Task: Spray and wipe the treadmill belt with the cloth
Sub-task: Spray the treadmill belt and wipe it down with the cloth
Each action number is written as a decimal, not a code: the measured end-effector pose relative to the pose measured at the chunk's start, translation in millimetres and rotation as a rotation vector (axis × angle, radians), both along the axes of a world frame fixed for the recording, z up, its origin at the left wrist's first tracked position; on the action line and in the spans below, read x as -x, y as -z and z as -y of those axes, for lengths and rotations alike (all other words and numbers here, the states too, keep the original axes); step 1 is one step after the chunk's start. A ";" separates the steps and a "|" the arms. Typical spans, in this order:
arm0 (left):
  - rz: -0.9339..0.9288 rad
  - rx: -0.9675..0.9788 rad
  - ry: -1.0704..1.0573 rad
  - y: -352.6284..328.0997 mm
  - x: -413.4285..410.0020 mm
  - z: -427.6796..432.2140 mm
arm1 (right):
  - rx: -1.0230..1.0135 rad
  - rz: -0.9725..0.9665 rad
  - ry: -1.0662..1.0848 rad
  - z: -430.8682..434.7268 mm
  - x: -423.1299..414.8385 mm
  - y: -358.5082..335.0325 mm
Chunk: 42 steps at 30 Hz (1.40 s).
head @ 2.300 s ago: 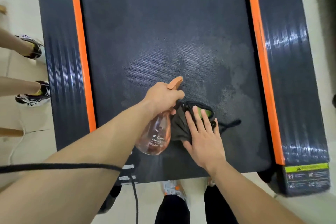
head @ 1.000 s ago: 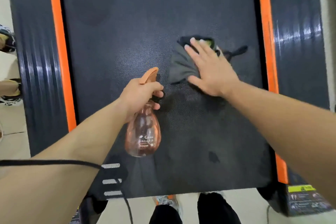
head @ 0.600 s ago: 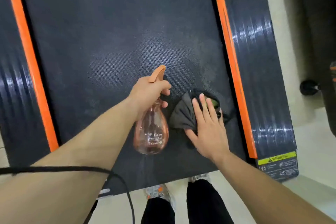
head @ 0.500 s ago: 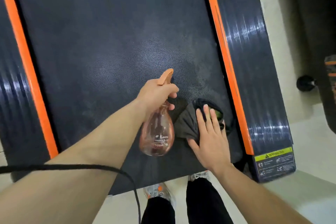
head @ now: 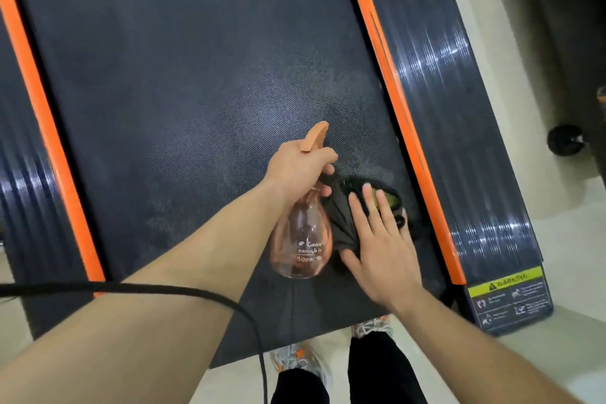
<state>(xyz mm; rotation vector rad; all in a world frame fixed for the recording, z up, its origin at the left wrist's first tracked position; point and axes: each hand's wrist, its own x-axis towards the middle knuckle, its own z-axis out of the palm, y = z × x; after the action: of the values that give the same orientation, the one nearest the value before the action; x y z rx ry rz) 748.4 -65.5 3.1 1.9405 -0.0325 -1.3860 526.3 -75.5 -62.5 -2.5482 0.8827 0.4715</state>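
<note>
1. treadmill belt (head: 196, 75): dark, fine dotted texture. a paler, mottled patch lies on it ahead of the bottle head.
2. left hand (head: 300, 162): grips the neck of the spray bottle (head: 303, 239), fingers curled round it and thumb across the top. the bottle is held above the belt. whether a finger is on the trigger cannot be told.
3. spray bottle: clear orange-tinted body, opaque orange head. white print on the body reads "grow", a partly hidden line ending "ough it", then "bloom".
4. right hand (head: 383, 249): lies palm down on the cloth (head: 341, 223), fingers straight and slightly spread, thumb out to the side.
5. cloth: dark grey, bunched, with a green patch at the fingertips. it lies on the belt near its near end, just beside the bottle and close to the right orange strip (head: 393, 102).
6. right side rail (head: 459, 141): glossy and ribbed. at its end is a label (head: 506, 285) with a yellow-green band reading "warning". the small print and pictograms below are too blurred to read.
7. a black cord (head: 164, 287) crosses over the left forearm.
8. grey and orange shoes (head: 295, 357) stand on the pale floor at the belt's end.
</note>
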 end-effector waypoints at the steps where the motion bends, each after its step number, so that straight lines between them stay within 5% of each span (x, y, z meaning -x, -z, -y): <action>1: 0.016 0.003 -0.027 2.1 -5.6 0.1 | -0.003 0.016 -0.026 18.5 -20.6 2.6; 9: 0.048 -0.019 -0.089 21.9 -47.0 -11.9 | 0.072 0.144 0.101 157.1 -218.5 17.6; 16: -0.019 -0.005 -0.119 1.3 -51.7 -5.8 | 0.046 0.006 0.030 48.2 -59.5 -5.6; 24: 0.002 0.003 -0.152 7.8 -60.3 -4.1 | 0.088 0.012 0.012 141.6 -209.9 7.9; 31: -0.027 0.000 -0.086 -14.6 -61.7 -15.3 | 0.026 -0.081 0.003 69.6 -82.2 -9.4; 39: -0.021 -0.014 -0.071 -9.2 -51.7 -42.9 | 0.024 -0.061 0.175 116.7 -184.5 -7.1; 42: -0.040 0.002 -0.023 -11.9 -40.6 -59.0 | 0.088 -0.055 0.101 94.1 -153.4 -3.8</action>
<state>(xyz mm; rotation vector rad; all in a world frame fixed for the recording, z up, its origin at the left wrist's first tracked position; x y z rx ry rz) 789.0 -6.5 15.0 1.9046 0.0076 -1.4090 679.6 -169.7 -58.7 -2.5651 1.0692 0.4836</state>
